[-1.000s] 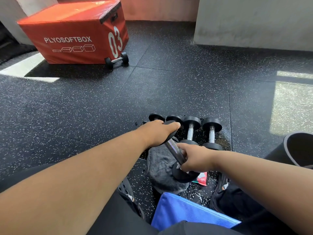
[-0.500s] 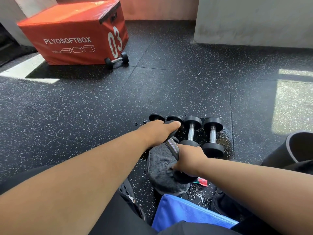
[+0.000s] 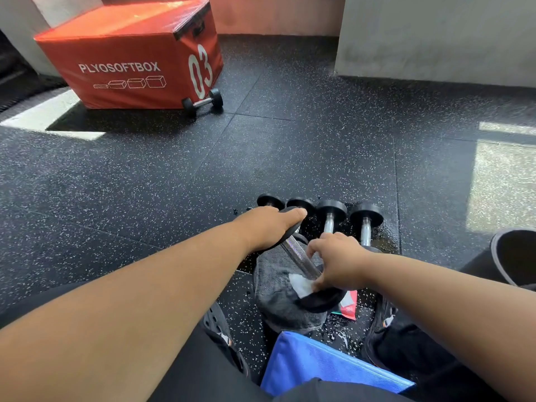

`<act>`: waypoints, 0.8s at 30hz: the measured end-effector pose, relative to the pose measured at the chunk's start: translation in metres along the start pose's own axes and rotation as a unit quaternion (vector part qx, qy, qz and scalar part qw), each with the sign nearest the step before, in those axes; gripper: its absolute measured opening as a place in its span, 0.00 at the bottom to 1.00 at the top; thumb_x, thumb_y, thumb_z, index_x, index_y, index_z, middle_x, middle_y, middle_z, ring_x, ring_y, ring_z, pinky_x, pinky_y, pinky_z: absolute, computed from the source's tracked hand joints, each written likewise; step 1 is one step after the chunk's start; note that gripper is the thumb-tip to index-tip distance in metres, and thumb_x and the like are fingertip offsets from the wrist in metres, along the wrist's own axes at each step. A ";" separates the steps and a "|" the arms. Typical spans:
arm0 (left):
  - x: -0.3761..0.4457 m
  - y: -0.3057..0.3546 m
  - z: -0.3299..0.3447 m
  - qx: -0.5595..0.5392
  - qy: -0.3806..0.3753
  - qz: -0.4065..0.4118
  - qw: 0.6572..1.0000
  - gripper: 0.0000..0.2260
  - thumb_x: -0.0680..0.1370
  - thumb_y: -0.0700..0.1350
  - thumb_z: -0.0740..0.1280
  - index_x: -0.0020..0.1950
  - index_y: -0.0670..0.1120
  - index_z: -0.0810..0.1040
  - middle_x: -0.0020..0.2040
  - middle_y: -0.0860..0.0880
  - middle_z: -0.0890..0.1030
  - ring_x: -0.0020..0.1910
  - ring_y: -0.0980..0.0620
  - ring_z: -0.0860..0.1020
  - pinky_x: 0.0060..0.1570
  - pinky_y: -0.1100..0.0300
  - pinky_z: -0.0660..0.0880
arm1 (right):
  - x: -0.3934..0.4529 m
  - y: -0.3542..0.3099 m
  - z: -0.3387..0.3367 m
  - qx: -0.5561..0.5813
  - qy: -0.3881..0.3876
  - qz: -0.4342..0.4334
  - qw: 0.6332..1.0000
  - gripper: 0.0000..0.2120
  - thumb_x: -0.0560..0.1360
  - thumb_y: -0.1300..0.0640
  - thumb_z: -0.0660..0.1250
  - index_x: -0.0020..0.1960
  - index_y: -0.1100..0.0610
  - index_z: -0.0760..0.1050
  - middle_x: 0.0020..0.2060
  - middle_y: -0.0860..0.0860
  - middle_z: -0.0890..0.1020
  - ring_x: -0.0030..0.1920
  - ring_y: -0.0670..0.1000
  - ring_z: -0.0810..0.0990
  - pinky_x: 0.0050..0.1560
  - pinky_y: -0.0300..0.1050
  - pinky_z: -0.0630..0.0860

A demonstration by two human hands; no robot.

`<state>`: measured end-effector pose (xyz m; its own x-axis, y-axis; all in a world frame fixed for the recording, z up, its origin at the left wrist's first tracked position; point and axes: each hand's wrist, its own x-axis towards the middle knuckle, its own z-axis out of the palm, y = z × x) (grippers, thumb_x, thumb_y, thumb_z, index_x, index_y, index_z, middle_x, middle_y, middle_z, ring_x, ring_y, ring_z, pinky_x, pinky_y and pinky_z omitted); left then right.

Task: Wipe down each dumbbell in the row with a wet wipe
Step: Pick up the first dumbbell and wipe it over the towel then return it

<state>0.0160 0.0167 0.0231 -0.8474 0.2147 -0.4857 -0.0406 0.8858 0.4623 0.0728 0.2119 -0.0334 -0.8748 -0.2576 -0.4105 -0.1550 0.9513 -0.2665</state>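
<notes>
Shifted since a sec ago: right hand, then wrapped round the near end of the bar, now lower w/ fingers curled down onto a white wet wipe, pressing it where the chrome handle meets the near head. Lifted dumbbell otherwise as before, tilted, far head up under the left hand, which grips over that head, fingers curled round its rim; near head resting on a grey towel on the floor. Just behind, rest of the row: four black heads side by side, two full dumbbells w/ chrome handles clear to the right, two left ones mostly hidden by the left hand. Floor round the right pair looks wet or shiny, so prob those already wiped; can't tell for the hidden ones. Judging by that, task partway: one in hand mid-wipe, handle and near head being done, far head and maybe others left. Red wipe packet beside the near head. Blue bag at the near edge. Further off, red plyo box w/ one stray dumbbell against it, well apart from the row.
</notes>
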 end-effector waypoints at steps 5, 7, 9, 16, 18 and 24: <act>-0.002 -0.003 0.000 0.024 -0.001 0.020 1.000 0.35 0.78 0.77 0.51 0.69 0.56 0.81 0.72 0.44 0.80 0.69 0.40 0.77 0.73 0.43 0.70 | -0.009 -0.002 -0.008 0.036 -0.025 0.005 0.999 0.23 0.70 0.50 0.82 0.58 0.43 0.73 0.40 0.45 0.82 0.45 0.49 0.81 0.42 0.46 0.75; -0.003 -0.003 0.000 0.014 -0.005 0.018 1.000 0.32 0.80 0.76 0.52 0.69 0.57 0.81 0.72 0.44 0.80 0.69 0.40 0.77 0.73 0.43 0.70 | -0.011 -0.003 -0.006 0.046 -0.025 0.014 0.999 0.23 0.71 0.53 0.81 0.59 0.43 0.73 0.39 0.46 0.84 0.43 0.48 0.82 0.41 0.46 0.77; -0.002 -0.003 0.000 0.007 -0.005 0.007 1.000 0.39 0.75 0.79 0.51 0.69 0.55 0.81 0.72 0.45 0.80 0.69 0.41 0.77 0.73 0.43 0.70 | -0.012 -0.004 -0.005 0.050 -0.029 0.022 0.998 0.21 0.72 0.56 0.78 0.58 0.42 0.72 0.39 0.47 0.84 0.42 0.48 0.82 0.40 0.48 0.79; -0.005 -0.002 0.000 0.002 0.007 -0.003 1.000 0.50 0.66 0.84 0.48 0.71 0.52 0.81 0.73 0.47 0.79 0.70 0.42 0.77 0.73 0.44 0.70 | -0.017 -0.013 0.007 0.024 -0.005 0.009 1.000 0.17 0.74 0.58 0.71 0.59 0.49 0.71 0.45 0.51 0.82 0.46 0.56 0.82 0.38 0.48 0.75; -0.004 -0.003 0.001 0.010 0.003 -0.001 1.000 0.50 0.66 0.84 0.48 0.73 0.53 0.79 0.74 0.48 0.78 0.71 0.42 0.76 0.73 0.44 0.70 | -0.018 -0.013 0.012 0.040 -0.010 -0.003 0.999 0.17 0.73 0.53 0.71 0.59 0.50 0.70 0.45 0.51 0.82 0.45 0.57 0.81 0.41 0.49 0.77; -0.002 -0.001 0.002 0.006 0.005 -0.001 1.000 0.49 0.68 0.83 0.49 0.76 0.54 0.77 0.78 0.48 0.75 0.75 0.42 0.74 0.76 0.41 0.67 | -0.006 0.000 0.013 0.131 -0.036 0.007 0.991 0.21 0.70 0.47 0.79 0.57 0.43 0.72 0.43 0.46 0.84 0.46 0.51 0.84 0.48 0.48 0.80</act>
<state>0.0190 0.0161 0.0226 -0.8529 0.2087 -0.4786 -0.0363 0.8907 0.4531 0.0840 0.2108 -0.0420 -0.8399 -0.2652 -0.4735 -0.0105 0.8802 -0.4745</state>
